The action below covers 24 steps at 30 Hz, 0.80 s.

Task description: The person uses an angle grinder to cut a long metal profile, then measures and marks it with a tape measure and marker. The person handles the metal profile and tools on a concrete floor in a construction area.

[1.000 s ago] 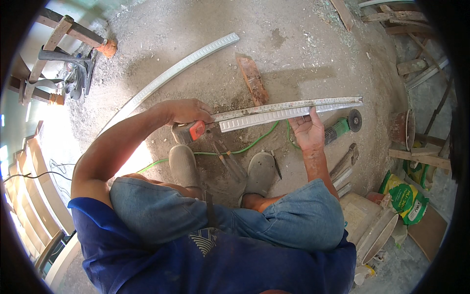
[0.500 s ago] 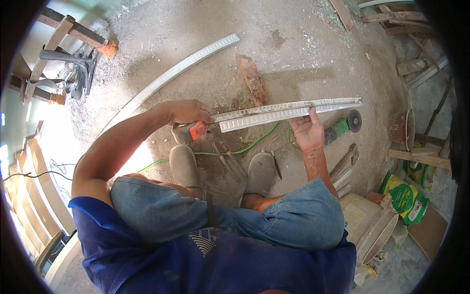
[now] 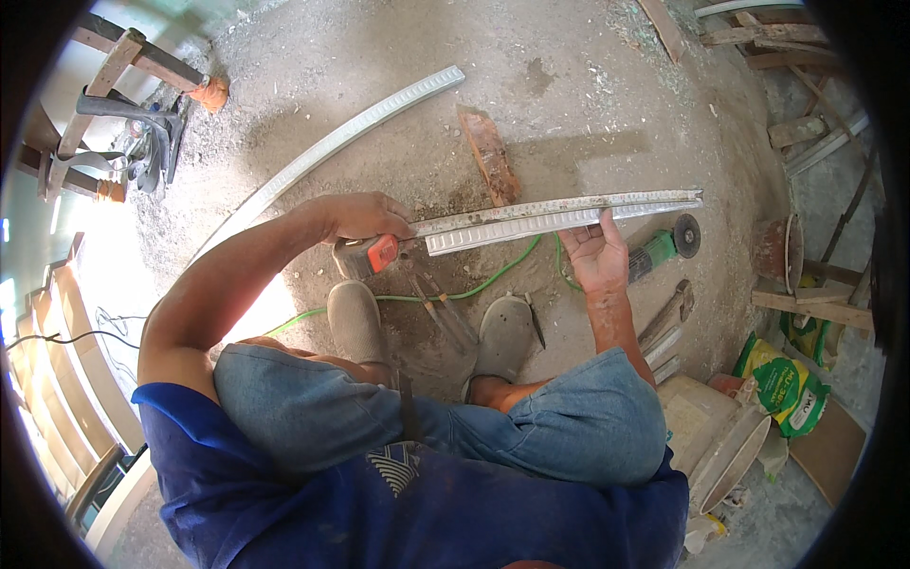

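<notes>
My left hand [image 3: 368, 216] is closed around a tape measure [image 3: 381, 254] with a dark case and an orange-red patch. Its worn whitish blade [image 3: 531, 208] stretches out to the right. Just below the blade, and nearly parallel to it, runs a slotted light metal channel [image 3: 493, 231]. Its left end stops short of the tape case. My right hand [image 3: 599, 258] grips the channel from beneath, palm up, with a digit over its near side. At their right ends the blade and channel lie together. Part of my left hand's fingers is hidden behind its back.
A second metal channel [image 3: 351, 133] and a wood block [image 3: 488, 156] lie on the dirt floor. Beside my right hand is a green angle grinder [image 3: 654, 254]; its green cord [image 3: 493, 275] passes my feet. Pincers [image 3: 441, 308] lie between my shoes. A bucket [image 3: 777, 251] stands right.
</notes>
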Motion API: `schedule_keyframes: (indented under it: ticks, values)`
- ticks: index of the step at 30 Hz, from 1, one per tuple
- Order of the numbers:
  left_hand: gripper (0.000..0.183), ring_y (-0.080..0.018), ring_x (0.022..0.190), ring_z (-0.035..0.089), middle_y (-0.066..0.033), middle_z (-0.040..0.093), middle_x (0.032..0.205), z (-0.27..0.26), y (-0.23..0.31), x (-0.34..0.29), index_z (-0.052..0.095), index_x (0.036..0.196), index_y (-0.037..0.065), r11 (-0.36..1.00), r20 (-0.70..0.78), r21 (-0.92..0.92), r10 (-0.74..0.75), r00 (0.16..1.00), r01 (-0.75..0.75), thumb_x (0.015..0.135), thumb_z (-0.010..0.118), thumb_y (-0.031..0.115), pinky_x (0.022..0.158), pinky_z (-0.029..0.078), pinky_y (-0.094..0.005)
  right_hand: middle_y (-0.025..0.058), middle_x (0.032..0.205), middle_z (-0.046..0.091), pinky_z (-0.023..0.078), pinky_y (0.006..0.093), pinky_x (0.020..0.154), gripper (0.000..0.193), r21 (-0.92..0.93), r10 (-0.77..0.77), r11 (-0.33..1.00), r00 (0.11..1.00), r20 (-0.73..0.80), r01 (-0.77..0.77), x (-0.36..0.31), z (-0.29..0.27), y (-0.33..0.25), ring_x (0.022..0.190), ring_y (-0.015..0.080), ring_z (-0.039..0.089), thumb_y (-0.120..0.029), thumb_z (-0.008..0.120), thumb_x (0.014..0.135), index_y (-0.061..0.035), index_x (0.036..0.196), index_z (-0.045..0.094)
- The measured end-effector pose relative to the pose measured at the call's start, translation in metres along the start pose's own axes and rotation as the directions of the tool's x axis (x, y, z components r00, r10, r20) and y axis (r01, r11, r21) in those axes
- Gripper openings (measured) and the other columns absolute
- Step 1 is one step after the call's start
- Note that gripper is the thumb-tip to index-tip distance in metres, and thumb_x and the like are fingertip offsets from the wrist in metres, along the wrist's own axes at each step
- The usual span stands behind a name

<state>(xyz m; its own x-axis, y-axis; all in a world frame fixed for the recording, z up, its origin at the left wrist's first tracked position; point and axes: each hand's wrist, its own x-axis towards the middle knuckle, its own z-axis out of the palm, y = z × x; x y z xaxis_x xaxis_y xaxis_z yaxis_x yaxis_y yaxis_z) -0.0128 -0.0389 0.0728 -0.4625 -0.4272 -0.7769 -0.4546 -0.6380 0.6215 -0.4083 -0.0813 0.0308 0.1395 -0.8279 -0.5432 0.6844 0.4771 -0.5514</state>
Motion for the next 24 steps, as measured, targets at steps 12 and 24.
schedule_keyframes:
  ticks: [12, 24]
  values:
    - [0.024, -0.0103, 0.073, 0.063, -0.0024, 0.069, 0.082, -0.0019, -0.0005, -0.0024, 0.073, 0.098, 0.007, 1.0, 0.0, 0.019, 0.022, 1.0, -0.022, 0.095, 0.061, 0.029, 0.066, 0.051, -0.027, 0.0157, 0.123, 0.062, 0.056, 0.0554, 0.097, 0.032, -0.018, 0.002, 1.0, 1.0, 0.004, -0.002, 0.0014, 0.0007, 0.0035, 0.117, 0.0309, 0.063, -0.026, 0.053, 0.104, -0.0038, 0.128, 0.052]
    - [0.023, -0.0094, 0.072, 0.063, -0.0011, 0.069, 0.082, -0.0034, -0.002, -0.0026, 0.073, 0.098, 0.008, 1.0, -0.007, 0.012, 0.003, 1.0, -0.003, 0.095, 0.062, 0.028, 0.065, 0.051, -0.0263, 0.0165, 0.121, 0.063, 0.056, 0.0559, 0.097, 0.031, 0.005, 0.004, 1.0, 1.0, 0.021, -0.004, 0.003, 0.0012, 0.0054, 0.116, 0.0309, 0.063, -0.025, 0.051, 0.104, -0.0038, 0.126, 0.052]
